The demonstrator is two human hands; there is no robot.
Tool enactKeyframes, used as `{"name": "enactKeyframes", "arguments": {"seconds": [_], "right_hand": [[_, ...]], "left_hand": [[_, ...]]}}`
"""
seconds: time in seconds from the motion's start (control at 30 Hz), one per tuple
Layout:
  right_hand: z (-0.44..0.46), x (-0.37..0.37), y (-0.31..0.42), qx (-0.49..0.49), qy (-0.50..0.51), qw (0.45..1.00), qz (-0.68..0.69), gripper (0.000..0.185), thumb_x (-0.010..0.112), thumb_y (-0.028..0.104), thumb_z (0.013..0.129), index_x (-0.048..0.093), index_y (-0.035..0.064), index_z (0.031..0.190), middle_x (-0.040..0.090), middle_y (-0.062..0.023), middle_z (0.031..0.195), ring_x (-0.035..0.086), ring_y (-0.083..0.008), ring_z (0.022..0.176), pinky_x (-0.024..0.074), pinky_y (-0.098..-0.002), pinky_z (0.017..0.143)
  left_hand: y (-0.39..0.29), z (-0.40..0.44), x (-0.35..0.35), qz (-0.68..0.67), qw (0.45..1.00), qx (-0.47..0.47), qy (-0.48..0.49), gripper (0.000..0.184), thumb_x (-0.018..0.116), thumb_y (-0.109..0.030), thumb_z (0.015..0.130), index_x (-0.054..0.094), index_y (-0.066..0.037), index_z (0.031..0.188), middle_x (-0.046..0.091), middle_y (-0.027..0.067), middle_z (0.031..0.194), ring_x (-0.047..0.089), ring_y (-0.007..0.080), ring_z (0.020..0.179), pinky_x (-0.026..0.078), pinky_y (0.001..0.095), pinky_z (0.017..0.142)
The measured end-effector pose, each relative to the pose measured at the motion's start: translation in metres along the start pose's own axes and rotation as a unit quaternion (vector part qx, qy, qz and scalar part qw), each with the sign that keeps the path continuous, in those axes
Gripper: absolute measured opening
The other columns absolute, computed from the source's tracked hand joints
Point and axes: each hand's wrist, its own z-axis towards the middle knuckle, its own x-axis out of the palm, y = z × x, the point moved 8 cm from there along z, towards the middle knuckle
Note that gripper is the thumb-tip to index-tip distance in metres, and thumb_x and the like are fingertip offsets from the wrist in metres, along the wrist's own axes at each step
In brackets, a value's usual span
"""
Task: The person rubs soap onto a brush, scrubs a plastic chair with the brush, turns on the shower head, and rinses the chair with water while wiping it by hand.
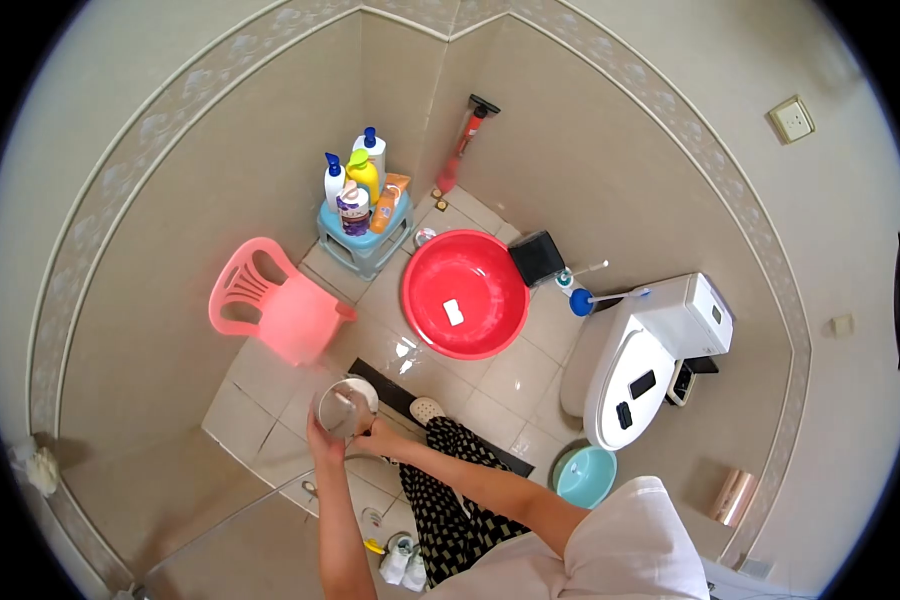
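My left hand (324, 442) is closed around the left side of a clear round container (336, 412), perhaps glass or plastic. At its right side, the fingers of my right hand (374, 438) are also closed on it. The container is see-through, and its exact kind is hard to make out. A white rounded thing (366, 392) shows just behind it, partly covered. Below and to the right, one foot wears a cream slipper (427, 409) beside a dark floor strip (385, 392).
A pink chair (300, 315) stands left of a red basin (470, 345) containing a white piece. Bottles (355, 210) crowd a blue stool (365, 258). At right are a toilet (625, 390) with a phone (642, 384) on its lid, and a teal basin (585, 478).
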Motion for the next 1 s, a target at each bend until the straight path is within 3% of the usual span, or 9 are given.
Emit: {"name": "enactKeyframes", "arguments": {"seconds": [0.2,0.3,0.43,0.5,0.6,0.67,0.77,0.9,1.0], "right_hand": [[-0.007,0.003,0.013,0.070,0.047,0.996,-0.021,0.015,0.064,0.011,0.068,0.055,0.0033,0.077,0.050,-0.0013,0.068,0.046,-0.0078,0.067,0.0378,-0.0242,0.061],[0.001,0.001,0.016,-0.011,0.030,0.999,0.041,0.013,0.063,0.010,0.069,0.055,0.0036,0.077,0.048,0.0005,0.067,0.043,-0.0067,0.066,0.0366,-0.0232,0.061],[-0.009,0.005,0.045,0.007,0.069,0.997,0.042,0.011,0.062,0.007,0.069,0.054,0.0037,0.076,0.046,0.0020,0.068,0.041,-0.0061,0.065,0.0358,-0.0226,0.061],[-0.005,0.001,0.050,-0.046,0.031,0.998,0.040,0.012,0.062,0.007,0.069,0.053,0.0032,0.077,0.045,0.0024,0.068,0.041,-0.0059,0.066,0.0353,-0.0220,0.062],[-0.008,0.006,0.043,0.030,0.077,0.996,0.041,0.013,0.062,0.007,0.069,0.052,0.0031,0.077,0.044,0.0019,0.068,0.041,-0.0061,0.067,0.0347,-0.0218,0.062],[-0.005,0.004,0.047,0.003,0.050,0.998,0.038,0.013,0.062,0.007,0.070,0.052,0.0037,0.076,0.044,0.0019,0.067,0.041,-0.0062,0.067,0.0343,-0.0217,0.062],[-0.005,0.002,0.053,0.000,0.032,0.999,0.022,0.012,0.062,0.006,0.070,0.052,0.0049,0.074,0.043,0.0021,0.067,0.040,-0.0063,0.067,0.0338,-0.0218,0.062],[-0.005,0.007,0.056,-0.001,0.027,1.000,-0.002,0.011,0.062,0.006,0.070,0.051,0.0058,0.071,0.044,0.0028,0.066,0.040,-0.0061,0.065,0.0333,-0.0220,0.061],[-0.007,0.011,0.069,-0.003,0.047,0.998,0.041,0.013,0.063,0.007,0.072,0.051,0.0055,0.069,0.045,0.0029,0.066,0.041,-0.0060,0.065,0.0332,-0.0218,0.059]], "left_hand": [[-0.002,-0.008,0.003,-0.028,0.999,0.002,0.026,0.036,0.038,-0.027,0.091,0.047,-0.005,0.118,0.050,0.0072,0.119,0.046,0.0221,0.112,0.035,0.0382,0.096],[-0.007,-0.008,0.001,-0.036,0.998,0.028,0.038,0.036,0.035,-0.024,0.092,0.045,-0.004,0.119,0.049,0.0075,0.121,0.044,0.0221,0.114,0.032,0.0380,0.098],[-0.010,-0.014,0.009,-0.026,0.997,0.048,0.050,0.036,0.036,-0.023,0.092,0.043,-0.003,0.120,0.048,0.0077,0.122,0.044,0.0218,0.114,0.031,0.0378,0.099],[-0.013,-0.016,0.010,-0.032,0.995,0.064,0.067,0.036,0.036,-0.023,0.092,0.043,-0.003,0.120,0.048,0.0077,0.122,0.044,0.0216,0.114,0.031,0.0377,0.099],[-0.016,-0.020,0.013,-0.027,0.996,0.064,0.055,0.035,0.037,-0.022,0.092,0.043,-0.003,0.120,0.049,0.0073,0.121,0.044,0.0214,0.112,0.031,0.0376,0.098],[-0.016,-0.024,0.022,-0.049,0.994,0.055,0.086,0.033,0.039,-0.022,0.091,0.044,-0.004,0.119,0.050,0.0069,0.118,0.045,0.0208,0.110,0.033,0.0366,0.097],[-0.019,-0.022,0.010,-0.059,0.995,0.076,0.027,0.032,0.041,-0.022,0.091,0.047,-0.004,0.116,0.050,0.0063,0.118,0.045,0.0200,0.110,0.033,0.0349,0.096],[-0.017,-0.026,0.009,-0.078,0.993,0.063,0.060,0.034,0.043,-0.023,0.090,0.046,-0.004,0.118,0.049,0.0058,0.118,0.044,0.0193,0.111,0.033,0.0332,0.097],[-0.018,-0.023,-0.011,-0.077,0.993,0.090,-0.005,0.036,0.045,-0.024,0.089,0.044,-0.003,0.120,0.047,0.0052,0.119,0.043,0.0188,0.112,0.032,0.0330,0.097]]}}
